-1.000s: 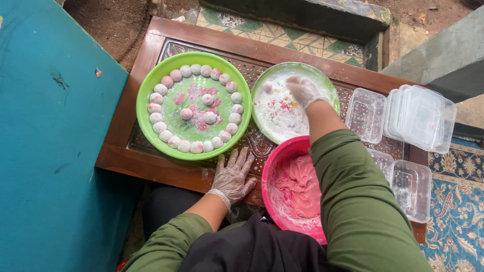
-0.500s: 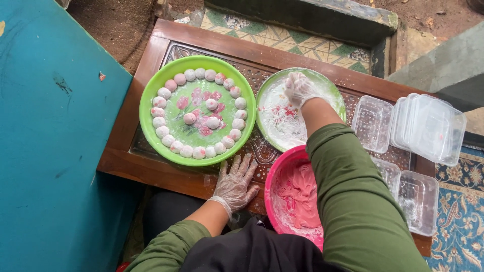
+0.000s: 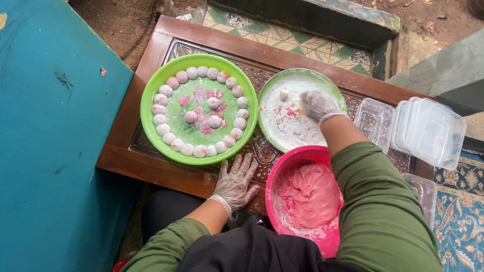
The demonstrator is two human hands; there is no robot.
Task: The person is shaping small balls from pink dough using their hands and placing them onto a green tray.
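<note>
Right hand (image 3: pixel 316 106) curled in floured plate (image 3: pixel 282 132), left hand (image 3: pixel 236 181) flat on table (image 3: pixel 151 166)

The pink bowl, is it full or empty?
Partly full: the pink bowl holds a lump of pink dough, with floury bare wall showing around it.

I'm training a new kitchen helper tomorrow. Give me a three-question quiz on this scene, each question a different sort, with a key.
1. True or false: the left hand rests flat on the wooden table.
2. Multiple choice: the right hand is over A) the pink bowl, B) the floured plate, C) the clear plastic containers.
3. Fill in: the dough balls sit in a ring on the ____ green plate.

Key: 1 true; 2 B; 3 bright green (larger, left).
</note>
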